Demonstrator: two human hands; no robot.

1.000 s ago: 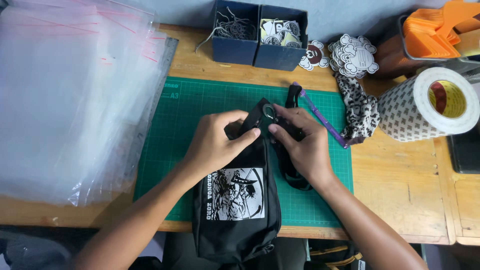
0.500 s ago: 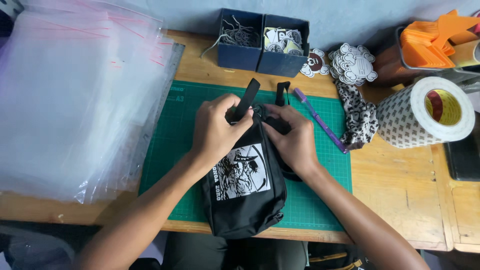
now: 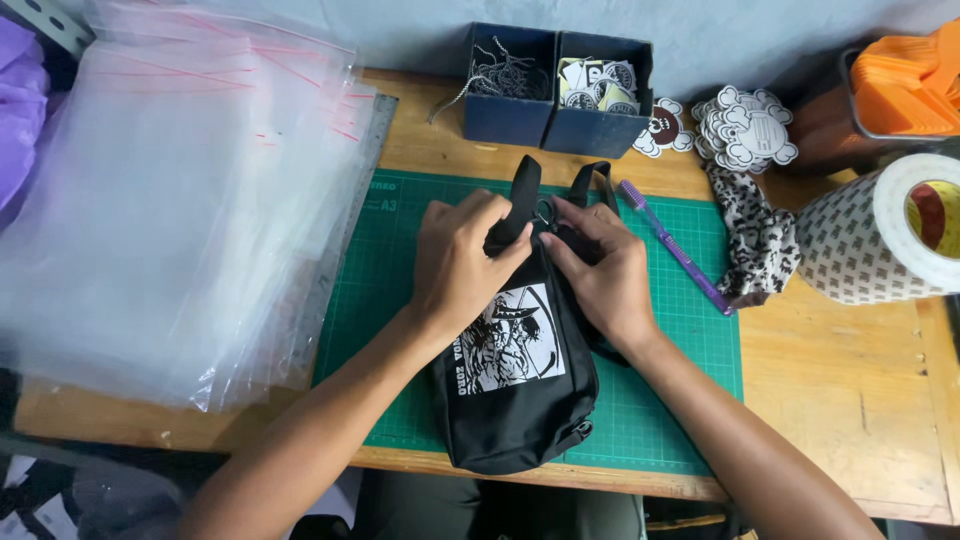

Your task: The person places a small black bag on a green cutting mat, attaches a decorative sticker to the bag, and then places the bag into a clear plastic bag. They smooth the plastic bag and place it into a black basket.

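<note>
Hands gripping a black pouch on a crowded workbench

Black pouch (image 3: 515, 390) with a white printed panel lies upright on a green cutting mat (image 3: 680, 400), its bottom end reaching the mat's near edge by the table front. A stack of clear plastic bags (image 3: 170, 220) crowds the mat's left edge; a purple toothbrush (image 3: 675, 245) and a patterned cloth (image 3: 758, 240) sit to its right, beside a large tape roll (image 3: 880, 235) cut off by the frame. Two dark blue boxes (image 3: 555, 95) stand behind the mat. Bare mat shows only at the lower right. The pouch's top is hidden under the hands. Left hand (image 3: 460, 265) curls, fingers clamped on a black strap (image 3: 520, 200). Right hand (image 3: 600, 270) presses beside it, fingers together, pinching the pouch top.
</note>
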